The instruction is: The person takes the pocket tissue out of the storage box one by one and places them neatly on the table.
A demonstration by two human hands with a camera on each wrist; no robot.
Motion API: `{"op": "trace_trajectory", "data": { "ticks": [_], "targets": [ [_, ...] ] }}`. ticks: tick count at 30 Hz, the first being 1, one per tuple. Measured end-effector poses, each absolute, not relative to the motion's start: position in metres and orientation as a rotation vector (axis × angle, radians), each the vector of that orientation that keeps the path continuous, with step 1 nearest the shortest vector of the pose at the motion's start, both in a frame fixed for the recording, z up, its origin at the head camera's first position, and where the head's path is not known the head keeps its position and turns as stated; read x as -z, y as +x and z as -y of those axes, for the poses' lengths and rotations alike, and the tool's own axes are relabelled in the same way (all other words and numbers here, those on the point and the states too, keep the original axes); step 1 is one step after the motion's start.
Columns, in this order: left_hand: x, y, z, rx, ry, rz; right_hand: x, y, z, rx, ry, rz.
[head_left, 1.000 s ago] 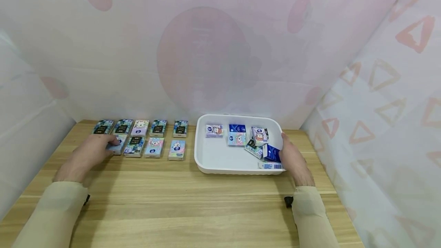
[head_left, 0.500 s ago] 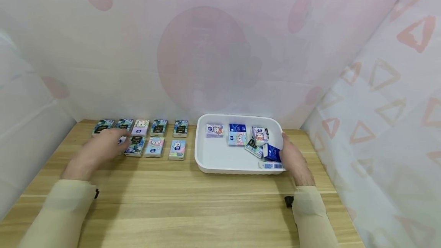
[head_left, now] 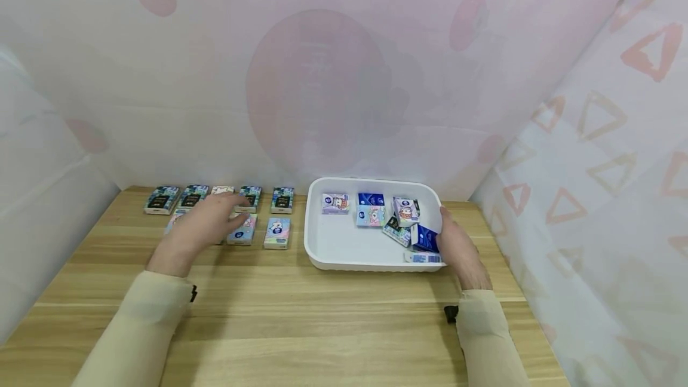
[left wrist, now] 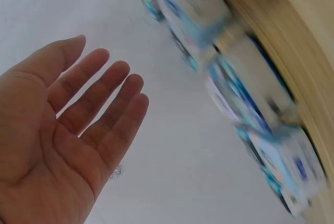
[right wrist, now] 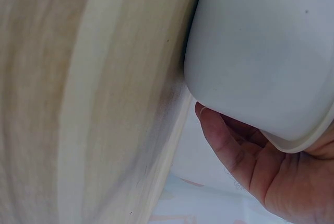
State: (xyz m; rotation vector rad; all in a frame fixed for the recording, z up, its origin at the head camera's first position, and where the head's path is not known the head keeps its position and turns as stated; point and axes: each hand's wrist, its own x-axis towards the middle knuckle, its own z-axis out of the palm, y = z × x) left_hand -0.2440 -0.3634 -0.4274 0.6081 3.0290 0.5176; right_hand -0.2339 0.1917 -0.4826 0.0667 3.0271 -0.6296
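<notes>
My left hand [head_left: 200,227] is over the left part of two rows of small printed packs that look like pocket tissues. Its fingers are extended, and the left wrist view shows a bare palm [left wrist: 62,151] with nothing in it. Near its fingertips are a dark floral pack [head_left: 250,197] and a light blue pack [head_left: 243,230]. My right hand [head_left: 458,251] grips the right end of a white plastic bin [head_left: 344,251], its fingers [right wrist: 224,140] curled under the rim. Inside lie several packs, among them a blue pack [head_left: 424,237] and a purple-white pack [head_left: 335,203].
A wooden table [head_left: 301,327] carries everything. The packs' back row stands near a pale printed backdrop [head_left: 322,106]. A dark floral pack [head_left: 282,200] and a pastel pack [head_left: 276,233] end the rows, left of the bin. A patterned side sheet [head_left: 591,184] hangs at right.
My left hand has left the light blue pack at the front row's left and moved right, fingers off it, over the rows. The right hand and the bin have stayed in place.
</notes>
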Motion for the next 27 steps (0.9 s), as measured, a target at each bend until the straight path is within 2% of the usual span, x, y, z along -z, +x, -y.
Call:
{"op": "trace_trajectory", "data": {
  "ticks": [12,19,27],
  "targets": [
    [0.426,-0.246,0.3,-0.587,0.713,-3.016,0.484,-0.234,-0.192,0.643,0.084,-3.022],
    [0.428,-0.246,0.264,-0.647,0.864,-3.001,0.484,-0.234,-0.192,0.659,0.109,-3.004],
    [0.426,-0.242,0.22,-0.609,0.849,-2.934,0.484,-0.235,-0.192,0.651,0.118,-3.0]
  ]
}}
